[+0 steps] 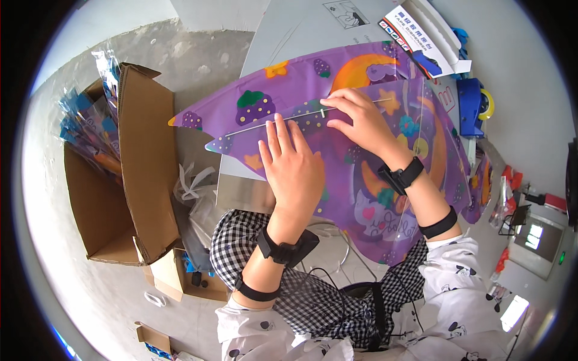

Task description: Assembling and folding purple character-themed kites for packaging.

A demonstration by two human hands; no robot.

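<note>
A purple kite [340,171] printed with moons, berries and stars lies over the table edge, its near part hanging toward my lap. A thin white rod [253,126] runs slantwise across it, with a small white fitting [322,112] near the middle. My left hand [294,168] rests flat on the fabric, fingers spread, the tips at the rod. Just right of it, my right hand [361,120] has its thumb and fingers apart on either side of the rod, beside the fitting. The fabric forms two overlapping layers, with pointed tips at the left.
Beyond the kite lies the grey tabletop [301,36]. A white tape dispenser box [421,36] and a blue tape dispenser [471,107] stand at the right. On the left, a cardboard box [147,162] holds several bagged items. Below it, a smaller carton [201,289] sits on the floor.
</note>
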